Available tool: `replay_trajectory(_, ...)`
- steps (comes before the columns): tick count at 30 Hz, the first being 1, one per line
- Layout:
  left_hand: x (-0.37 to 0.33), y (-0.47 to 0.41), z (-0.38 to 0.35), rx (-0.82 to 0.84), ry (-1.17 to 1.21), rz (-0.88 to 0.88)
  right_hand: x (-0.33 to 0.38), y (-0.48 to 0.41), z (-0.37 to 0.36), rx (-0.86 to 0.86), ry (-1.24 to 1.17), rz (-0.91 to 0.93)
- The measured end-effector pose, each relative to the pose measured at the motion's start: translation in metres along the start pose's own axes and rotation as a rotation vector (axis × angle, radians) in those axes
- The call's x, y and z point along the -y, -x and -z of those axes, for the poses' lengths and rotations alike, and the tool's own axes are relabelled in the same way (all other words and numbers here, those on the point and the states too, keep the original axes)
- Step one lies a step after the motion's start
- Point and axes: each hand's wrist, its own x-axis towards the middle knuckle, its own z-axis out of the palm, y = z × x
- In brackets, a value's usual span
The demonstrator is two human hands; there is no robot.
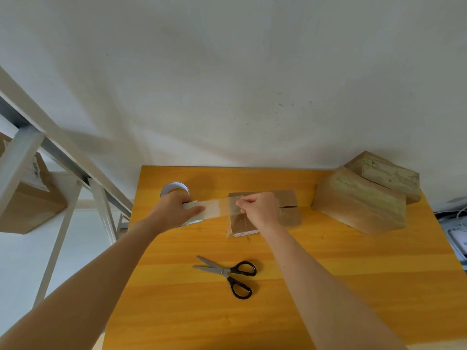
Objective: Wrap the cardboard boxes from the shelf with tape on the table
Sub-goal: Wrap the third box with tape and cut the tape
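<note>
A small flat cardboard box (286,198) lies at the middle back of the orange table (303,286). My left hand (174,210) grips a roll of clear tape (175,188) at the back left. My right hand (260,209) pinches the free end of the tape strip (214,207), which is stretched between the two hands, above the box's left part. Two boxes wrapped in tape sit stacked at the back right: a large wrapped box (358,203) with a smaller wrapped box (386,175) on top.
Black-handled scissors (227,274) lie open on the table in front of the box. A white metal shelf (63,160) stands to the left with a cardboard box on the shelf (30,195). A white wall runs behind the table. White items sit beyond the right edge.
</note>
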Motion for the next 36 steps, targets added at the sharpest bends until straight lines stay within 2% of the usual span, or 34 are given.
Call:
replay_trajectory(3, -0.004, -0.007, 0.0, -0.004, 0.006, -0.036, -0.004, -0.006, 0.007, -0.005, -0.022, -0.022)
replay_trajectory(8, -0.042, -0.014, 0.008, 0.011, -0.138, -0.082, -0.016, -0.015, 0.029, 0.003, -0.161, -0.15)
replay_trajectory(11, -0.067, -0.018, 0.015, 0.119, -0.014, -0.085, -0.015, -0.02, 0.048, 0.02, -0.278, -0.148)
replay_trajectory(15, -0.095, -0.02, 0.01, 0.253, 0.124, -0.12, -0.012, -0.026, 0.078, -0.051, -0.313, -0.095)
replay_trajectory(18, -0.103, -0.021, 0.003, 0.256, 0.086, -0.095, -0.016, -0.026, 0.091, -0.012, -0.248, -0.089)
replay_trajectory(24, -0.08, -0.021, 0.01, 0.187, -0.216, -0.049, -0.019, -0.016, 0.063, 0.098, -0.055, -0.021)
replay_trajectory(29, -0.029, -0.016, 0.006, 0.175, -0.272, 0.045, -0.012, -0.018, 0.016, 0.126, 0.084, 0.022)
replay_trajectory(36, 0.0, -0.015, -0.012, 0.15, -0.13, 0.083, -0.005, -0.019, -0.01, 0.048, 0.325, 0.112)
